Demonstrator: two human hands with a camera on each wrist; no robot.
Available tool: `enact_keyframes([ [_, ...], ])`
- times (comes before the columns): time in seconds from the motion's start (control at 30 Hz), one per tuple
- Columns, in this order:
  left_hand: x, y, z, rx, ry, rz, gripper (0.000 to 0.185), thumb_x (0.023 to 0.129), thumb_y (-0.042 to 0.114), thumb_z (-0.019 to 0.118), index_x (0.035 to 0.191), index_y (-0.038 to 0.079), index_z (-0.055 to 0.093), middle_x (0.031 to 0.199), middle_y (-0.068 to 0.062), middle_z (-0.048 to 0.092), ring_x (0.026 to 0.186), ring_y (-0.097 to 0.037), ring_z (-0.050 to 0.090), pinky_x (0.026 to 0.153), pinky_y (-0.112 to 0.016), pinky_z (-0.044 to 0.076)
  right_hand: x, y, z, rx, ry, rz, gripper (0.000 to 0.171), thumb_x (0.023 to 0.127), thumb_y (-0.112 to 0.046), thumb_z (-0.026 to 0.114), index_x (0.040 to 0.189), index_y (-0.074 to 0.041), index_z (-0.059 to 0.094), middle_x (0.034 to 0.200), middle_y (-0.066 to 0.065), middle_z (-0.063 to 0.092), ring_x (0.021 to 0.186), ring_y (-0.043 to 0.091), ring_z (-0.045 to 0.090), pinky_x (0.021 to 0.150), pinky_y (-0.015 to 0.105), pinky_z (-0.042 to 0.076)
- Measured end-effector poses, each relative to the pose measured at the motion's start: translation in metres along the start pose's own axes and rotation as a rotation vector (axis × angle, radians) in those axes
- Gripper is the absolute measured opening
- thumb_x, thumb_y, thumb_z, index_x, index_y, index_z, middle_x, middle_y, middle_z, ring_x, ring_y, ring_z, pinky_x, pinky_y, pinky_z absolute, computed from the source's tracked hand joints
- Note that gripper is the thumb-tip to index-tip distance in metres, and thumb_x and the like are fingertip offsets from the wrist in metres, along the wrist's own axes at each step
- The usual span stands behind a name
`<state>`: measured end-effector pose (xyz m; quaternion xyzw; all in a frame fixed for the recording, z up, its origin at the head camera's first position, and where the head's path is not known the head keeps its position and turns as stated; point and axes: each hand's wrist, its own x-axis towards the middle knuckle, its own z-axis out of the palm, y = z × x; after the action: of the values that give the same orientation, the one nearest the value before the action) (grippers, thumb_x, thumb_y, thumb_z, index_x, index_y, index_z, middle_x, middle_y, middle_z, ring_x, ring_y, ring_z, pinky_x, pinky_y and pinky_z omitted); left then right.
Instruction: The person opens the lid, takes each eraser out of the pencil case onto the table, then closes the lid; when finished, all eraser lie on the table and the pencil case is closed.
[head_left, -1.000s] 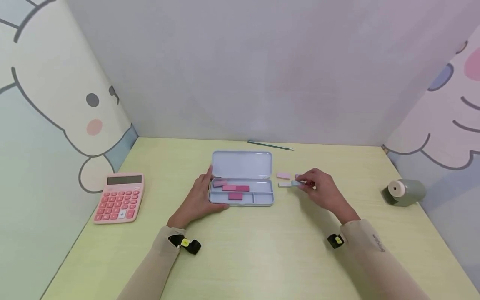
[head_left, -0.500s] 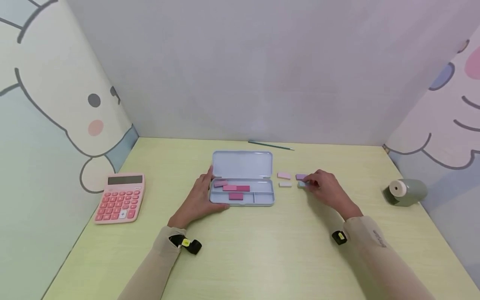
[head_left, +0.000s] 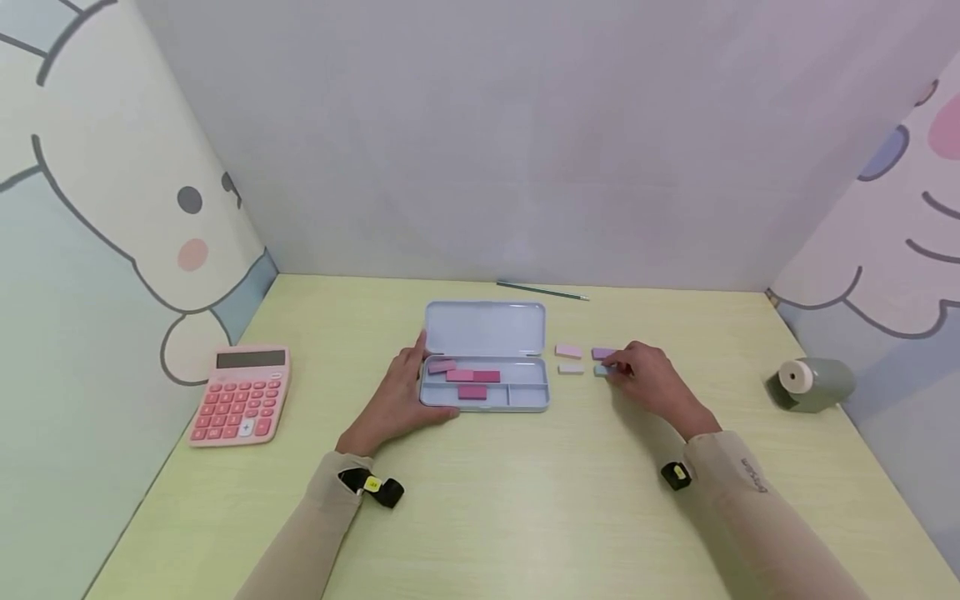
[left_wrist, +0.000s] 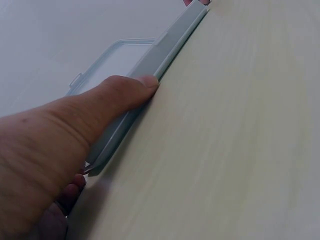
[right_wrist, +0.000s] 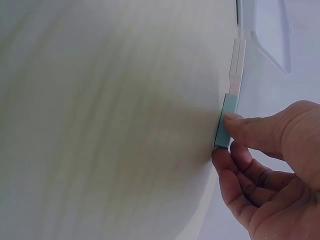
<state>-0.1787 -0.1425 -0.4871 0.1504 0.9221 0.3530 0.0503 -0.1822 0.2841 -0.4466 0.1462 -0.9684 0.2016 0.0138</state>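
Sleeves (head_left: 322,517) of a beige top come first in my head view, one on each forearm, with a small black and yellow wrist unit (head_left: 375,487) on the left and another on the right. Past them the left hand (head_left: 393,400) rests at the left end of the open pencil tin (head_left: 525,400); in the left wrist view the thumb lies pressed along its front wall, and I judge it is there to keep the light tin from sliding. How the other left fingers lie I cannot tell well; they seem curled under the palm at the tin's end. The right hand (head_left: 648,379) is on the table (head_left: 525,517) to the right of the tin, and its thumb and fingertips pinch a small blue-green eraser (right_wrist: 226,122) by its long edges, held low, touching the table or just above it; I cannot tell which. This eraser is near the tin but outside it, in a little group with a white eraser (head_left: 571,367), a pale pink eraser (head_left: 567,351) and a purple eraser (head_left: 602,353), all flat and close together. Inside the tin three pink erasers (head_left: 472,377) lie in the long compartment, and the small compartments at the right look free. Its lid (head_left: 484,327) stands open at the back, so nothing blocks the short way between the group and the tray. Further away a pink calculator (head_left: 240,394) lies at the left, a green pencil sharpener (head_left: 813,383) at the right, and a pencil (head_left: 542,291) near the back wall, all well apart from both hands.
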Motion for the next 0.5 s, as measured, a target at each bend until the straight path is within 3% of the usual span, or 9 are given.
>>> enact_keyframes([
  [0.27,0.000,0.001,-0.001,-0.006,0.001,0.002,0.140,0.077,0.052,0.094,0.175,0.023,-0.002,0.163,-0.012,0.040,0.148,-0.032,0.042,0.124,-0.058,0.042,0.000,-0.005,-0.003,-0.005,0.031,-0.019,0.021,0.094,0.000,0.077,0.115,0.000,0.081,0.086,0.012,0.067,0.078,0.021,0.056,0.073,0.035,0.046],
  [0.5,0.000,0.001,0.000,0.000,0.001,0.002,0.140,0.077,0.053,0.094,0.175,0.024,-0.002,0.162,-0.013,0.040,0.148,-0.032,0.042,0.124,-0.058,0.043,0.009,-0.029,-0.006,0.068,0.009,-0.057,0.019,0.095,-0.003,0.076,0.114,0.000,0.080,0.092,0.010,0.070,0.085,0.022,0.065,0.079,0.040,0.053],
])
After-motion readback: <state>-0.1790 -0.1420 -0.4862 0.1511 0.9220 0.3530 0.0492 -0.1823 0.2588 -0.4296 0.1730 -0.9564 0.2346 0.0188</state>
